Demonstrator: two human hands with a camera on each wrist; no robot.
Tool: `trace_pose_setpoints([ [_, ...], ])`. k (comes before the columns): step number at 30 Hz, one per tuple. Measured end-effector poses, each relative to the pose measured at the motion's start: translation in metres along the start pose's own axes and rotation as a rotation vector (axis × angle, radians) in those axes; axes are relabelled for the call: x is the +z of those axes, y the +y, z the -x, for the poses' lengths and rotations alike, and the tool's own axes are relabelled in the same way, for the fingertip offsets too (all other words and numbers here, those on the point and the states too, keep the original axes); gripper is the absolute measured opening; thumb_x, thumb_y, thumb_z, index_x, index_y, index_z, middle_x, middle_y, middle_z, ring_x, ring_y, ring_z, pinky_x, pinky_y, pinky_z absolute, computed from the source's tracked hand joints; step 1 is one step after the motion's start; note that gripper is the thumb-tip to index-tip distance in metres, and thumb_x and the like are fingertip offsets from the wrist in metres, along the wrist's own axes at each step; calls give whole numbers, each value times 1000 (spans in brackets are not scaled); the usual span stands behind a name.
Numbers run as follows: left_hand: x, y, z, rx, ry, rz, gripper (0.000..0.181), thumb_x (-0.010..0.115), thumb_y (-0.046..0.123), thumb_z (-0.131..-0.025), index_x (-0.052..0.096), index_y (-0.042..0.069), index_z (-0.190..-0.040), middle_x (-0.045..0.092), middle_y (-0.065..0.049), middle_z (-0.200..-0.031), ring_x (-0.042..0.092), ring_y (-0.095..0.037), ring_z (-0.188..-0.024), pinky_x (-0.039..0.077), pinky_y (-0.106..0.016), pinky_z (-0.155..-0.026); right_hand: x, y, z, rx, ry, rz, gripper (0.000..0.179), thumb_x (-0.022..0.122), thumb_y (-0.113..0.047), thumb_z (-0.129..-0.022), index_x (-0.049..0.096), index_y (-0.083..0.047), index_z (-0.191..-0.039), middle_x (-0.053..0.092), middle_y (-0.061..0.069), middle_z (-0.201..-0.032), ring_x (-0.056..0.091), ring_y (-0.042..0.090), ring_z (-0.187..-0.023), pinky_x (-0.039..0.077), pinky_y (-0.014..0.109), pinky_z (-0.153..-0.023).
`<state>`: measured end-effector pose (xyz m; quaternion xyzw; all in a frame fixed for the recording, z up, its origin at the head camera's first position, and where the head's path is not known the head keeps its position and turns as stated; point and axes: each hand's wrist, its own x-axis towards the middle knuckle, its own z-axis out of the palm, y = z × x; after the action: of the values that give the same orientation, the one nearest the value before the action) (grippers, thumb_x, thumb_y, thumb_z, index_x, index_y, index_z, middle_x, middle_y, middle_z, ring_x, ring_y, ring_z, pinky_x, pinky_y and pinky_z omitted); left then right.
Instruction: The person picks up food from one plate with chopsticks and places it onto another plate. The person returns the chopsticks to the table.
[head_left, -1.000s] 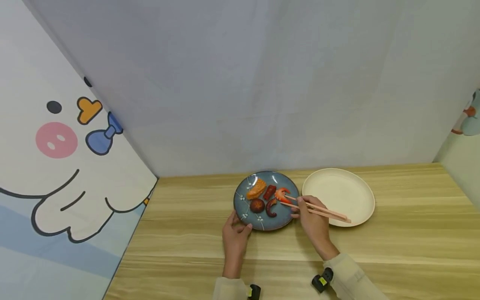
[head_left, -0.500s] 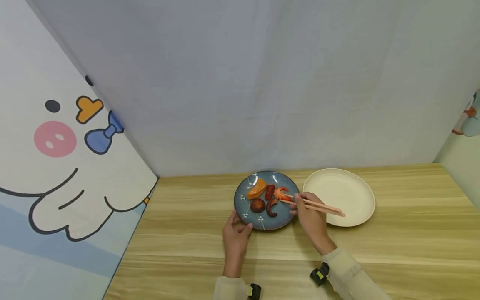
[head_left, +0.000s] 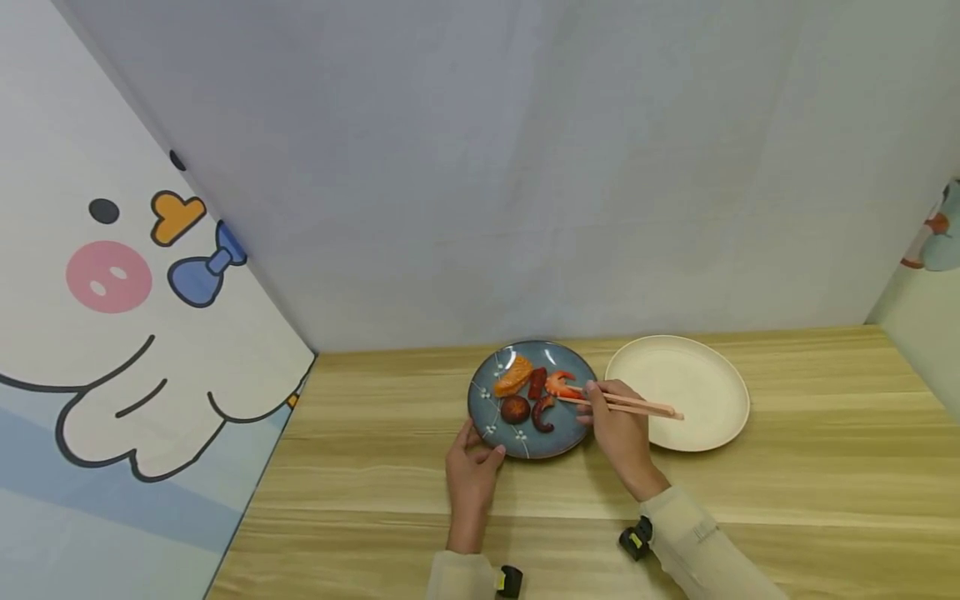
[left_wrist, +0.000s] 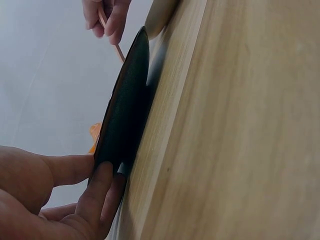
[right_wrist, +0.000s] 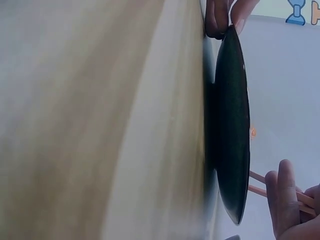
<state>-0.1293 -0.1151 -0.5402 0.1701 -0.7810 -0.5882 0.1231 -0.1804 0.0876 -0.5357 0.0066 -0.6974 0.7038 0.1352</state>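
My left hand [head_left: 471, 475] pinches the near-left rim of a blue plate [head_left: 491, 433], thumb on top and fingers beneath, as the left wrist view shows. With my right hand [head_left: 622, 429] I hold pink chopsticks [head_left: 637, 406] over the plate's right side. Their tips are at a red-orange, octopus-like food piece [head_left: 558, 384]. Around it on the plate are an orange, white-striped slice [head_left: 513, 377], a small dark red block [head_left: 537, 382], a brown mushroom cap [head_left: 515, 409] with a star cut and a dark curled tentacle [head_left: 543, 414]. The plate's underside hides most of the food in both wrist views.
A cream plate [head_left: 697, 392] stands right of the blue one, partly behind my right hand. Both plates are on a wood-grain table [head_left: 360, 467]. A grey curtain-like backdrop [head_left: 570, 167] rises at its far edge, and a cartoon-printed panel [head_left: 45, 358] stands at left.
My right hand has shifted slightly up and left. The chopsticks have swung flatter and their tips have drawn closer together at the red-orange piece, which has moved a little left. My left hand stays put.
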Motion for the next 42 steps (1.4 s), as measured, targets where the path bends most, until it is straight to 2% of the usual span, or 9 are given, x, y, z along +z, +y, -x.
trace_pose_setpoints([
  [4, 0, -1, 0, -2, 1, 19, 70, 76, -13, -85, 47, -16, -148, 65, -26, -120, 67, -20, -81, 51, -14, -60, 0, -2, -2, 1, -5, 9, 24, 61, -4, -106, 70, 18, -106, 70, 34, -100, 75, 9, -71, 66, 24, -63],
  [9, 0, -3, -1, 6, 4, 49, 70, 75, -15, -83, 48, -17, -147, 65, -28, -118, 66, -18, -78, 51, -14, -59, 0, -6, -3, 7, 8, -8, 22, 62, -1, -105, 70, 20, -104, 70, 36, -97, 73, 2, -68, 65, 20, -62],
  [14, 0, -3, -1, -7, 2, 41, 70, 76, -13, -85, 47, -16, -148, 64, -28, -120, 65, -18, -80, 51, -14, -59, 0, -5, -6, 8, 15, -8, 21, 61, 3, -104, 70, 21, -102, 69, 38, -94, 71, -2, -65, 64, 18, -62],
  [23, -2, -2, -1, -10, -5, 57, 71, 75, -15, -84, 45, -18, -148, 63, -30, -120, 65, -20, -81, 51, -14, -59, -1, 1, -6, 28, 38, -2, 21, 62, 2, -104, 71, 21, -106, 70, 38, -100, 71, -4, -66, 64, 17, -65],
  [31, -1, -3, -2, -58, -15, 78, 72, 74, -15, -85, 43, -17, -151, 62, -32, -125, 65, -19, -85, 54, -15, -63, -1, 8, -6, 15, 97, -149, 22, 61, 7, -103, 67, 27, -107, 67, 43, -100, 73, 1, -65, 65, 20, -65],
  [39, 2, -4, -3, -52, -44, 186, 76, 68, -23, -84, 37, -18, -153, 58, -36, -129, 63, -13, -80, 62, -20, -67, -4, 14, -8, 122, 166, -232, 24, 59, 5, -103, 66, 27, -110, 71, 33, -97, 75, 7, -64, 67, 26, -68],
  [42, 3, -6, -3, -48, -44, 194, 74, 66, -25, -84, 38, -19, -152, 56, -38, -129, 63, -13, -78, 64, -22, -67, -5, 14, -8, 155, 184, -250, 27, 59, 3, -104, 65, 28, -112, 74, 28, -96, 75, 8, -63, 67, 26, -68],
])
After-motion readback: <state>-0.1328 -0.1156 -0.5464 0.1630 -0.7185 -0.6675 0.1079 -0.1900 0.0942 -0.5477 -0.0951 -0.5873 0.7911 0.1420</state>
